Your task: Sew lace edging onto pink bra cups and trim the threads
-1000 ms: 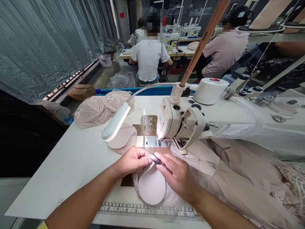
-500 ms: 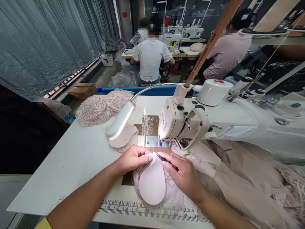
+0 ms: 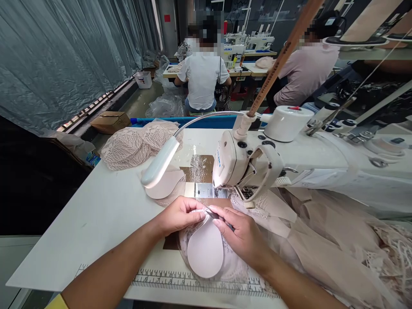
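My left hand (image 3: 180,215) is closed, thumb and fingers pinching the upper tip of a pale pink lace bra cup (image 3: 206,251) with a smooth drop-shaped pad. In my right hand (image 3: 240,231) is a slim, dark, pointed hand tool (image 3: 212,213); its exact kind cannot be made out. The tool's tip lies against the cup's upper edge, close to my left fingertips. The cup rests on the table in front of the sewing machine (image 3: 233,159), with the metal needle plate (image 3: 206,190) just beyond my hands.
A lamp (image 3: 161,163) on a bendable neck leans over another padded lace piece (image 3: 165,184). Stacked lace cups (image 3: 138,146) lie at the back left. Beige lace fabric (image 3: 322,240) spreads at right. A printed ruler (image 3: 193,281) runs along the front. Two people sit at machines beyond.
The dark tool's tip has shifted left and slightly down to my left fingertips, and my right hand has moved slightly left with it. My left hand keeps its pinch.
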`<state>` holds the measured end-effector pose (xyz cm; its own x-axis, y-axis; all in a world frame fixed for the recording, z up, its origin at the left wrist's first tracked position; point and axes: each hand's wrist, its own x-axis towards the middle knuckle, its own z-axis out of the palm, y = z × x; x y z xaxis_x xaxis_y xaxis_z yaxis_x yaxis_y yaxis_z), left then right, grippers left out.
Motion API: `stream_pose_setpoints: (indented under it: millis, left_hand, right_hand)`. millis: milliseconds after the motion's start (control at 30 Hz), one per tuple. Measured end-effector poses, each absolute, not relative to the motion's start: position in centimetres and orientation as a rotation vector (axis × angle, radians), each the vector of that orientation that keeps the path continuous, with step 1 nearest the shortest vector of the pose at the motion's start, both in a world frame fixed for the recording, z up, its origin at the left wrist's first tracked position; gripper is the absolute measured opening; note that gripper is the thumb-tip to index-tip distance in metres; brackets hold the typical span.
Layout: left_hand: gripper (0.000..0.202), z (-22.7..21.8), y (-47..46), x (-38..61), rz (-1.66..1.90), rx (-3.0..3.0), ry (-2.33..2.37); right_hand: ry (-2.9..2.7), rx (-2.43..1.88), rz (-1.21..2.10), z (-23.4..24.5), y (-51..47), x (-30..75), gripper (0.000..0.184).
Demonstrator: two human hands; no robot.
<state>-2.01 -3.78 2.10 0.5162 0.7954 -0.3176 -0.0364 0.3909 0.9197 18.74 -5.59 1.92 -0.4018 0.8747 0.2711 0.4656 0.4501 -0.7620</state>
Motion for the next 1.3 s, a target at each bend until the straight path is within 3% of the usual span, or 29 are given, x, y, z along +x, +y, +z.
stream_pose_setpoints:
  millis: [367, 500, 633, 833, 1000, 1200, 1300]
  left_hand:
    - [0.032, 2.3, -4.0, -2.0, 0.575, 1.089, 0.893]
    - [0.024, 2.9, -4.0, -2.1, 0.532, 1.13, 0.971]
    - [0.024, 3.0, -3.8, -2.7, 0.523, 1.251, 0.935]
    - [0.032, 2.5, -4.1, -2.5, 0.464, 1.341, 0.941]
    - [0.033, 2.6, -4.1, -2.1, 0.457, 1.32, 0.929]
    - [0.033, 2.4, -4.1, -2.2, 0.54, 1.266, 0.88]
    - [0.032, 2.2, -4.0, -2.3, 0.508, 1.118, 0.808]
  right_hand:
    - [-1.911, -1.193, 0.802, 1.6, -5.0, 19.2, 0.026]
    - [-1.913, -1.283, 0.98, 1.8, -4.9, 19.4, 0.039]
    - [-1.999, -1.233, 1.238, 2.3, -5.0, 19.0, 0.012]
    - [-1.958, -1.171, 1.328, 2.3, -4.9, 18.4, 0.015]
    - [-1.924, -1.23, 1.188, 2.1, -4.7, 18.7, 0.027]
    - [-1.95, -1.198, 1.296, 2.3, -5.0, 18.4, 0.011]
    - [-2.013, -1.2, 1.282, 2.3, -5.2, 18.2, 0.012]
